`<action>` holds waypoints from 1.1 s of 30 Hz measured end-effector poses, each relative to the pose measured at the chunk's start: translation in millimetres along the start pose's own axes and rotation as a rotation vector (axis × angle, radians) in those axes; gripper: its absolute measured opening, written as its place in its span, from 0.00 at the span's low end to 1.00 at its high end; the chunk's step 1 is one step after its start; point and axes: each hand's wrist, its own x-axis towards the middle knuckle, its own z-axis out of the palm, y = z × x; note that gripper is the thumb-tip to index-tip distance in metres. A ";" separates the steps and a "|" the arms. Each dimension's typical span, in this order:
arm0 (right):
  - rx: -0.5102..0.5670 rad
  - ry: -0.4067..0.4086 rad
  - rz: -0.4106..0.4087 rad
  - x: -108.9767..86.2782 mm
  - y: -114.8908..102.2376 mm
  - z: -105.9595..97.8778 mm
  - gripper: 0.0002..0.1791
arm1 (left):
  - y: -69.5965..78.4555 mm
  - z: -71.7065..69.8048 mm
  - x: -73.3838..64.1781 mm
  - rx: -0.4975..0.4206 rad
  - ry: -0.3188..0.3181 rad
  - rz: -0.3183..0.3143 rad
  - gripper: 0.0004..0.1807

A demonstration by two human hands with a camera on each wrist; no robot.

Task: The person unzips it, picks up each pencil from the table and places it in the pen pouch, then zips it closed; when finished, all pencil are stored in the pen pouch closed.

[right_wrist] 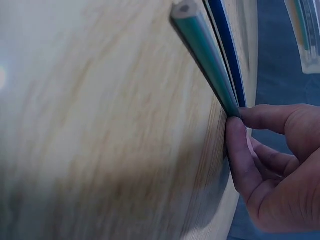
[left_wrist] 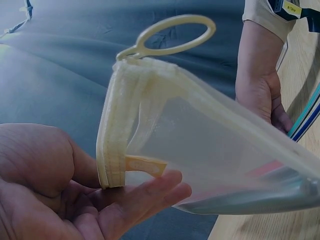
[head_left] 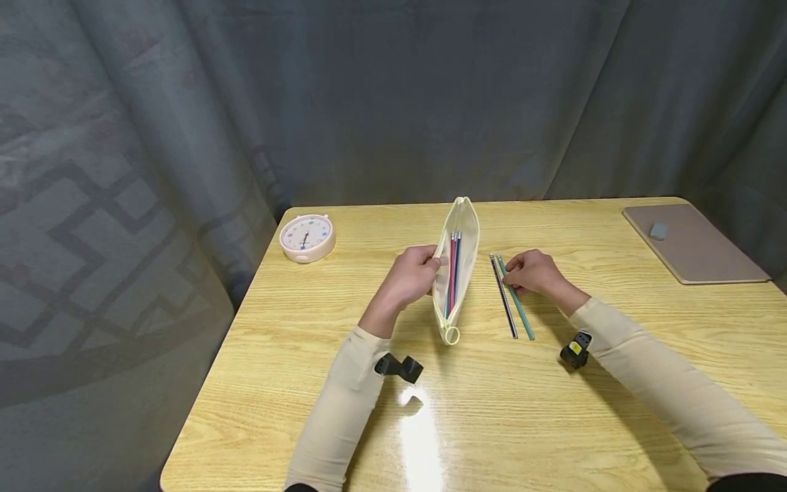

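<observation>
My left hand (head_left: 415, 277) pinches one side of a pale yellow zip pouch (head_left: 468, 249), whose mouth gapes upward above the table. Inside it lie several pencils (head_left: 453, 273), red, blue and teal among them. A ring pull (left_wrist: 175, 35) hangs off the pouch's near end. To the right, my right hand (head_left: 533, 272) pinches a teal pencil (head_left: 521, 311) between thumb and finger, close over the tabletop. A dark blue pencil (head_left: 504, 297) lies just left of it, nearly parallel. In the right wrist view the teal pencil's blunt, unsharpened end (right_wrist: 185, 9) faces the camera.
A round pale pink clock (head_left: 307, 238) stands at the table's back left. At the back right lies a flat mauve board (head_left: 701, 242) with a small grey-blue block (head_left: 658, 231) on it. A dark curtain (head_left: 418, 102) hangs behind the wooden table (head_left: 277, 396).
</observation>
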 end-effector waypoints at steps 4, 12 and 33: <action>0.007 -0.001 0.002 -0.2 -0.4 0.4 0.21 | 0.0 -0.1 0.5 -0.009 -0.005 -0.002 0.18; 0.092 -0.038 0.048 0.0 2.9 -2.7 0.24 | -0.1 -0.4 0.2 -0.007 -0.012 0.000 0.19; 0.518 -0.109 0.050 -14.9 -24.9 -20.8 0.29 | -1.1 -1.0 1.2 0.001 -0.007 0.003 0.19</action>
